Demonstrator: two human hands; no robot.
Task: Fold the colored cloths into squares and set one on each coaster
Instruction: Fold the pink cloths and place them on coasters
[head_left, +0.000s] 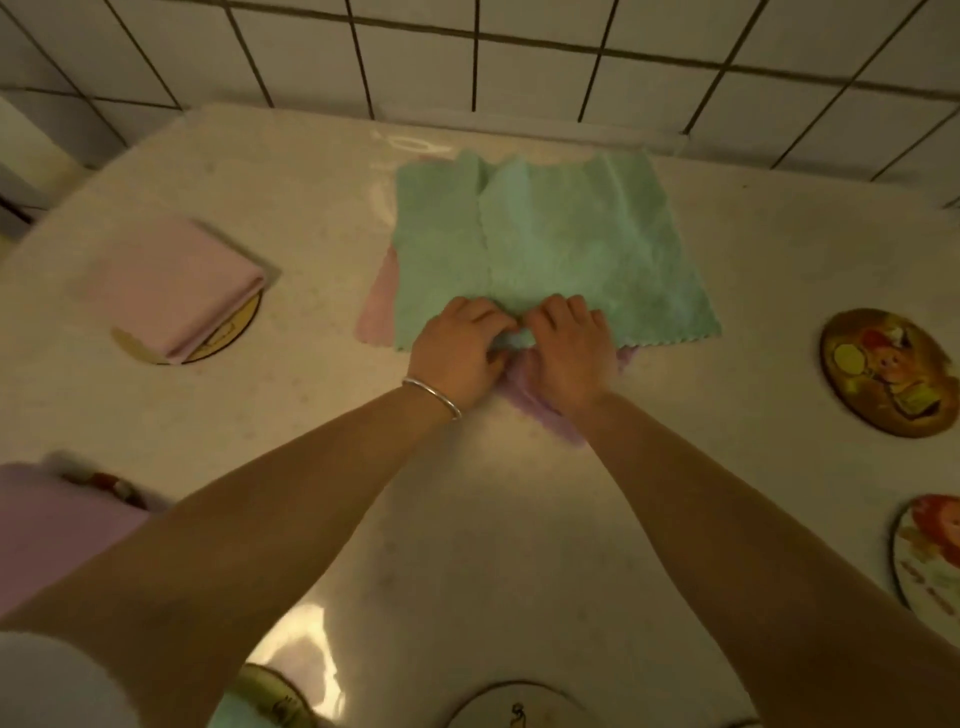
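White square wall tiles (524, 73) with dark grout run along the far side, and below them is a pale, glossy speckled countertop (467, 519) that everything sits on.

Middle-far on the counter there's a mint green fluffy cloth with scalloped edges (566, 244) lying mostly flat, with one flap already lapped over down its left part. Both hands are bunched together at its near edge. The left hand (460, 348), with a thin silver bangle (434, 397) on the wrist, and the right hand (569, 353) both have fingers curled and pinching that near hem, so both are clamped on the green cloth, knuckles almost touching each other.

A pale pink cloth (376, 306) peeks out from under the green one at its left side, and a lilac cloth (540, 410) pokes out under the hands on the near side.

Off to the left, a folded pink cloth square (171, 283) sits on a round yellowish coaster (228, 332), covering most of it. Near-left, a folded lilac cloth (57, 540) covers another coaster, mostly hidden.

Right side has two bare round coasters with cartoon pictures: a dark-rimmed one (891, 371) and a lighter one (930, 561) at the frame edge. More round coasters show at the near edge: a white one (514, 709) and a greenish one (270, 696), both cut off.
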